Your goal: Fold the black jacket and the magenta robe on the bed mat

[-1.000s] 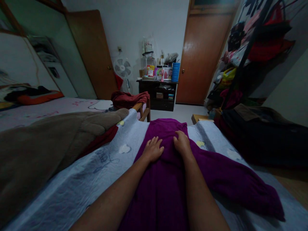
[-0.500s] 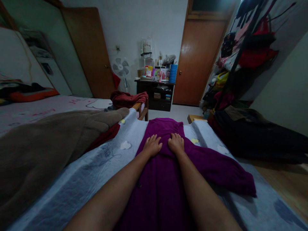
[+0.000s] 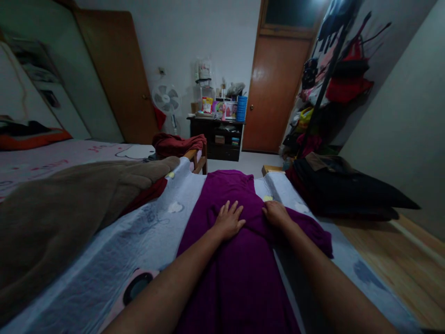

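A purple long-sleeved garment [image 3: 239,278] lies spread lengthwise over the grey-blue patterned bed sheet [image 3: 153,232]. My left hand [image 3: 229,221] rests flat on its middle with the fingers apart. At the garment's right side my right hand [image 3: 276,214] has its fingers curled into the cloth where the sleeve [image 3: 314,232] begins. That sleeve points out to the right, bunched near the hand. A pink object with a round dark disc [image 3: 137,285] shows beside my left forearm, partly hidden by it.
A brown plush blanket [image 3: 86,199] covers the bed's left part. Folded dark clothes [image 3: 340,185] are stacked at the right, by a wooden surface [image 3: 392,250]. Farther back are a red-brown cloth [image 3: 179,144], a fan [image 3: 167,99], a black cabinet [image 3: 213,139] and a door [image 3: 278,88].
My right hand has moved right, from lying on the garment to gripping its sleeve, which has been drawn inward. The left hand has shifted slightly right and nearer. The view has turned right.
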Demonstrator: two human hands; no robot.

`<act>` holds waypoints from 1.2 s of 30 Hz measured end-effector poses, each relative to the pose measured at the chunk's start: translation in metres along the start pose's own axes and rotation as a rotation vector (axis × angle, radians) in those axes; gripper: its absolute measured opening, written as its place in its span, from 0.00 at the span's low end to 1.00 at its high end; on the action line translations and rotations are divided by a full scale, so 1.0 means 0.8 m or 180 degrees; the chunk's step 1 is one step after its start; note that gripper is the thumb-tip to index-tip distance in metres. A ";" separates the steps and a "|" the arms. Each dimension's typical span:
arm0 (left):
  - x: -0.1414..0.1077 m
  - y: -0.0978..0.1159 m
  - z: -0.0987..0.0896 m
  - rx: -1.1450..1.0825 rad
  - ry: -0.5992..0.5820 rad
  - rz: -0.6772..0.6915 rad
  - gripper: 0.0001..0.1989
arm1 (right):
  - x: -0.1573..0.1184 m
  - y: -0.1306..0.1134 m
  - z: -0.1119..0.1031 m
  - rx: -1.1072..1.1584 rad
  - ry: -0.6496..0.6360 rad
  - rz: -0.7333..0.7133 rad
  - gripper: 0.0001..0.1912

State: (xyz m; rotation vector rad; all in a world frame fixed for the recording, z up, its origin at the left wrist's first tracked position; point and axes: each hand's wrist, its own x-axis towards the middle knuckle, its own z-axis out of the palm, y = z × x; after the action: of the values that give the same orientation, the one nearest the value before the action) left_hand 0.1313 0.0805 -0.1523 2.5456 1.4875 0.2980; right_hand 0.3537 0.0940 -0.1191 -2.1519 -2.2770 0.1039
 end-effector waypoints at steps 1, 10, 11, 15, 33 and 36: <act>0.001 0.003 -0.003 0.0020 0.0006 -0.0012 0.30 | -0.007 0.010 -0.006 -0.0063 0.0055 0.0052 0.16; 0.031 0.051 -0.013 -0.0031 0.0228 0.0497 0.21 | -0.055 0.063 -0.048 -0.0634 0.0084 0.0732 0.20; 0.038 0.054 -0.014 0.0000 0.0186 0.0520 0.21 | -0.058 0.066 -0.051 -0.0584 -0.0006 0.0806 0.21; 0.076 0.059 -0.015 0.0102 0.0052 0.0609 0.22 | -0.065 0.083 -0.060 -0.0197 -0.0241 0.1126 0.25; 0.108 0.059 0.029 -0.0010 -0.0218 0.0177 0.35 | -0.103 0.146 -0.079 0.2253 -0.0032 0.0636 0.09; 0.107 0.061 0.029 0.0012 -0.0215 0.0155 0.36 | -0.106 0.155 -0.068 0.2597 -0.0280 0.0973 0.09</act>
State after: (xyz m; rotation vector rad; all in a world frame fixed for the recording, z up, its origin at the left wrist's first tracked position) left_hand 0.2196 0.1305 -0.1550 2.5711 1.4051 0.2136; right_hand 0.4854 0.0183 -0.0676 -1.9899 -1.4883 0.9495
